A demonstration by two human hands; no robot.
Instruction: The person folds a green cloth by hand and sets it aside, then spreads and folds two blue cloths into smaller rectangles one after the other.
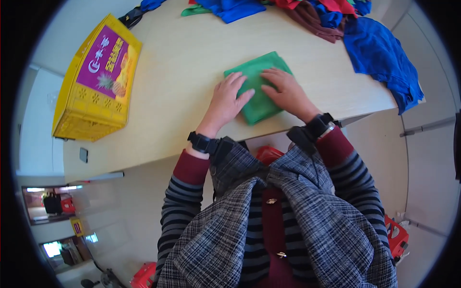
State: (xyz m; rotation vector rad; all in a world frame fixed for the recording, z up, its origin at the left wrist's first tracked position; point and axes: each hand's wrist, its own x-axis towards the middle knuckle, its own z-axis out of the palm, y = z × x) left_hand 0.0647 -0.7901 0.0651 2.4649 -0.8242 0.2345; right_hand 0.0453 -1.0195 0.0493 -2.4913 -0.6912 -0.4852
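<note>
A green cloth (259, 103), folded into a flat rectangle, lies on the pale table in front of me. My left hand (227, 100) rests on its left edge, fingers spread and laid flat. Over its right part lies my right hand (287, 92), also with fingers apart, the fingertips on the cloth. Neither hand grips anything; both press on the top of the fabric. Dark bands sit on both wrists, below striped sleeves with maroon cuffs.
A yellow and purple carton (98, 81) stands at the table's left. Along the far edge lie loose blue, red, green and brown cloths, with a blue cloth (382, 55) hanging over the right edge. A small dark flat object (83, 154) lies near the left corner.
</note>
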